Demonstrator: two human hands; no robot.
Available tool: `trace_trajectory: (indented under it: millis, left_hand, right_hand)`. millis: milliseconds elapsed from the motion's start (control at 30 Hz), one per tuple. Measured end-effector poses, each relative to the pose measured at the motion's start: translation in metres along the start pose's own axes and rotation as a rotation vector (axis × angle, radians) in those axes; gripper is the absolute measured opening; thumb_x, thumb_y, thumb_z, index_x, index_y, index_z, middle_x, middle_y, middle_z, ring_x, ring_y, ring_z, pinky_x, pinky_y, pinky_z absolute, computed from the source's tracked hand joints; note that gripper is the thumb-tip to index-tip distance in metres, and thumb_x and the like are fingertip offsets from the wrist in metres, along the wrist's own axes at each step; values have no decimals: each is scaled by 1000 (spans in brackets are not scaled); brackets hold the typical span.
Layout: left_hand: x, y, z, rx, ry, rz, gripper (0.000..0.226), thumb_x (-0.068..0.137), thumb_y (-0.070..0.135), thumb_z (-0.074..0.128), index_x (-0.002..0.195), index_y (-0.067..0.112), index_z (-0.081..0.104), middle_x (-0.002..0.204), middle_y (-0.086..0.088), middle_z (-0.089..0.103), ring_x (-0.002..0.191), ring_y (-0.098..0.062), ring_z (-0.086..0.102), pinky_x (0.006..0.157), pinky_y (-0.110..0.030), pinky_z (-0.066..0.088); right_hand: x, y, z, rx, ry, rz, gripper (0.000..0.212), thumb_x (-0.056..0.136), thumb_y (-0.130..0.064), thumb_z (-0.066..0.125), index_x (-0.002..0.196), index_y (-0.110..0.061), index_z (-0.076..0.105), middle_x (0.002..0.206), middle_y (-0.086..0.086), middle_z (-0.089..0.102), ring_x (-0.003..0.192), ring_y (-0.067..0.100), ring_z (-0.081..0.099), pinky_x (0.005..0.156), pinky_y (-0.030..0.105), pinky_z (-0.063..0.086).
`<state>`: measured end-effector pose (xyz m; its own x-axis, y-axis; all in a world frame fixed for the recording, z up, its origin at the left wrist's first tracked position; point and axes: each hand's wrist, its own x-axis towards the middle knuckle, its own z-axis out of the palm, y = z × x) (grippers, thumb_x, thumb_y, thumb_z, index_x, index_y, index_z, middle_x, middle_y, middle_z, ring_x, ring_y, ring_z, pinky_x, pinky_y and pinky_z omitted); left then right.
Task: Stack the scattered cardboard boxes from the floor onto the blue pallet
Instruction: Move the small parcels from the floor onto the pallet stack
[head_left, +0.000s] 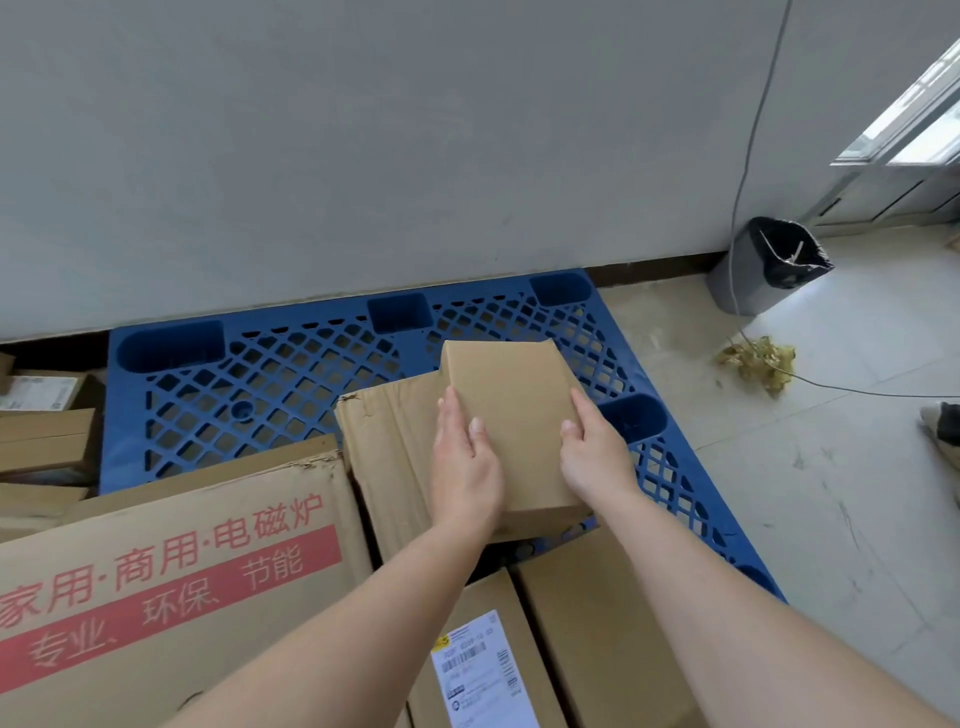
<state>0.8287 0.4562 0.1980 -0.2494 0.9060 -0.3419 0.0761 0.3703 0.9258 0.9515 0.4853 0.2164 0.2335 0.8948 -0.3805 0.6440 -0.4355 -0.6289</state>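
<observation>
Nearest the camera, a labelled box (488, 670) and a plain box (597, 623) lie at the near edge of the blue pallet (260, 374), beside a large printed box (171, 587). Beyond them, the left hand (465, 467) and right hand (597, 457) clasp a small cardboard box (511, 415) by its long sides, thumbs on top, over a flattened carton (395, 441). More boxes (47, 441) wait off the pallet's left edge, so the job looks early; the fingers under the small box are hidden, as is whether it rests on anything
</observation>
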Motion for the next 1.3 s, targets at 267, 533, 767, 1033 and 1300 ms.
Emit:
trace_trajectory:
  millis: [267,533,767,1033,1300]
  left_hand:
    - [15,-12,49,-18,-2,-50,53,104,27,29,153,28,8,160,6,16,146,-12,16,120,-38,16]
    - [16,-7,63,-46,37,-75,54,104,26,29,153,29,7,159,6,17,145,-13,18,119,-40,18]
    - [23,-3,63,-28,2,-68,54,103,24,31,152,29,9,158,6,19,144,-13,19,118,-41,20]
    - [17,2,63,-40,-48,-69,54,103,21,32,152,26,11,158,8,17,144,-10,18,119,-33,17]
    - [16,-2,66,-4,-30,-51,52,103,21,32,152,25,13,157,6,18,144,-11,18,119,-36,19]
  right_hand:
    - [50,25,-8,-5,42,46,48,102,-20,30,148,-37,27,145,-1,44,127,24,44,105,46,37]
    - [67,21,-22,-31,29,-40,47,102,-17,33,146,-32,34,147,-1,42,131,21,40,107,38,35]
    - [74,23,-22,-49,44,-29,48,102,-16,32,146,-33,33,147,-1,41,131,21,39,105,37,34]
    - [76,25,-24,-42,76,12,48,101,-14,30,145,-33,35,146,-1,42,129,22,40,104,38,34]
    - [73,27,-23,-95,102,-6,47,102,-14,28,146,-30,34,140,3,47,125,25,44,103,41,36]
